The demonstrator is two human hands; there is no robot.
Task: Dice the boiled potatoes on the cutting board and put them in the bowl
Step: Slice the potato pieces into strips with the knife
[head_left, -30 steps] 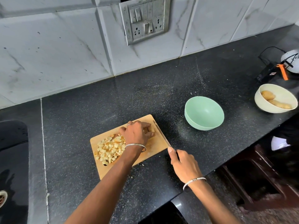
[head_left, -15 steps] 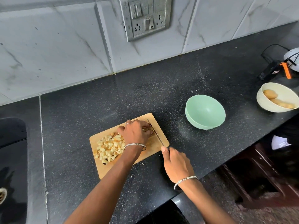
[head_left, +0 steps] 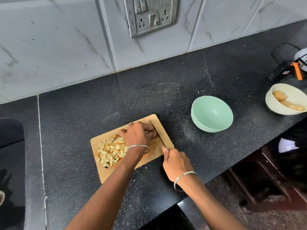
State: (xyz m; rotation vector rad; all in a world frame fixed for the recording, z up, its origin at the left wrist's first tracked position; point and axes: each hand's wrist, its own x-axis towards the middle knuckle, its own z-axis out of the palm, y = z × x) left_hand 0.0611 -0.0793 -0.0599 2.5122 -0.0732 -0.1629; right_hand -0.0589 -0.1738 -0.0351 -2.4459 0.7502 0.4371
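Note:
A wooden cutting board (head_left: 106,171) lies on the black counter with a heap of diced potato (head_left: 111,151) on its left half. My left hand (head_left: 138,134) curls over a potato piece at the board's right end, which is mostly hidden under the fingers. My right hand (head_left: 176,163) grips the handle of a knife (head_left: 158,136), whose blade lies along the board right beside my left fingertips. An empty mint-green bowl (head_left: 211,113) stands to the right of the board.
A cream bowl (head_left: 282,98) with whole potatoes sits at the far right, near a black device with cables (head_left: 280,72). A dark sink (head_left: 10,146) is at the left. A switch panel (head_left: 150,15) hangs on the tiled wall. The counter's front edge runs close below my right hand.
The knife and my right hand have shifted left along the board, closer to my left fingers. My left hand stays over the potato piece.

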